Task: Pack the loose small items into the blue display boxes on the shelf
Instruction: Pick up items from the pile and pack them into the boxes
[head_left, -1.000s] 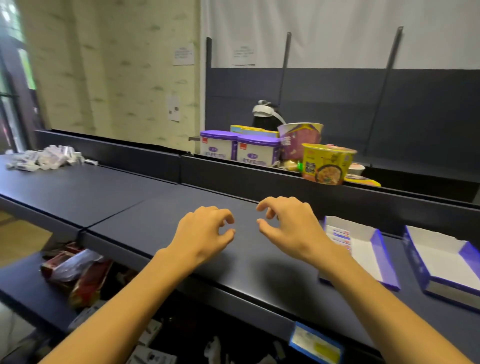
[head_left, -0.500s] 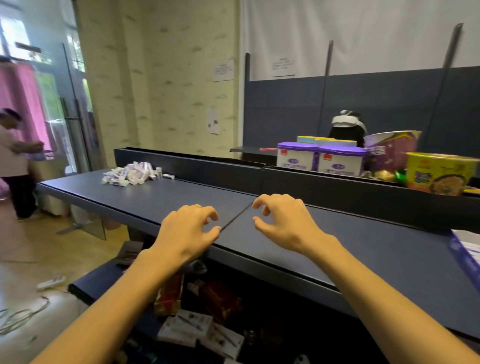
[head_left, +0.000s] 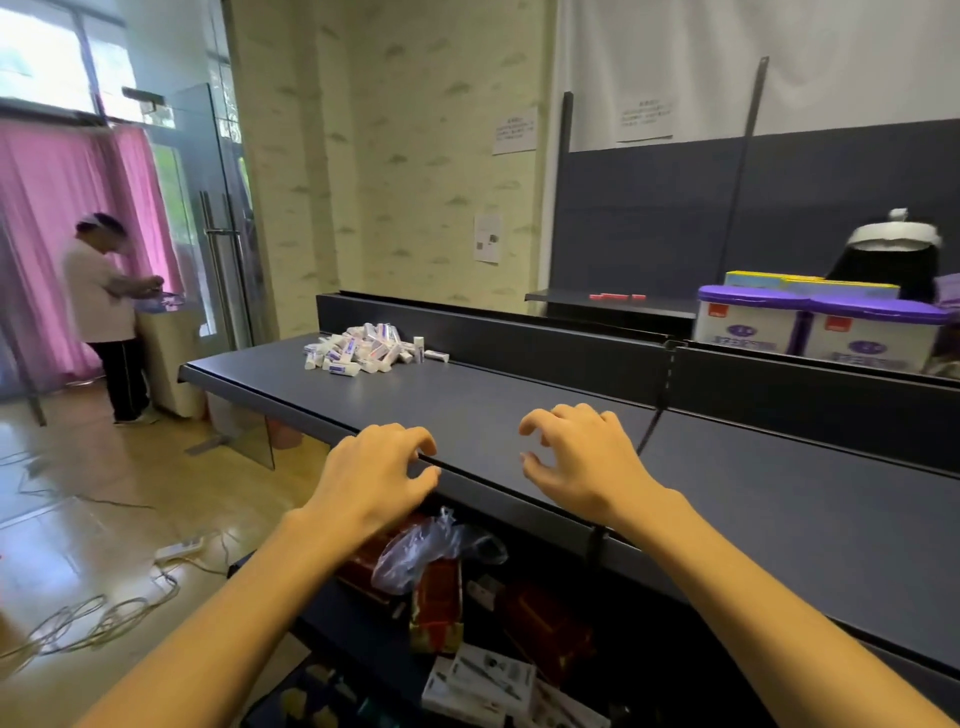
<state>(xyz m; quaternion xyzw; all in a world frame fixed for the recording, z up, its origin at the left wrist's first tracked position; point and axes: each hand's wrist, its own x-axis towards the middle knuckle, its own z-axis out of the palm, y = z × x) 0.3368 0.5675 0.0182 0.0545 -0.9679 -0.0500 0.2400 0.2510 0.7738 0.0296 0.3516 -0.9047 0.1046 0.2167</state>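
Both hands hover low centre over the front edge of the dark shelf (head_left: 571, 415), left hand (head_left: 371, 475) and right hand (head_left: 582, 462), fingers loosely curled and spread, holding nothing. The pile of small white items (head_left: 363, 351) sits well apart, up at the shelf's far left end, upper-middle of frame. Two purple-lidded tubs (head_left: 821, 325) at far right

Loose small items (head_left: 363, 349): heap of small white packets with blue/purple print, jumbled at all angles, on far left end of dark shelf (head_left: 519, 410), close to its back wall. Two strays just right of heap: one upright (head_left: 418, 343), one lying flat (head_left: 437, 356). Blue display boxes not in frame.
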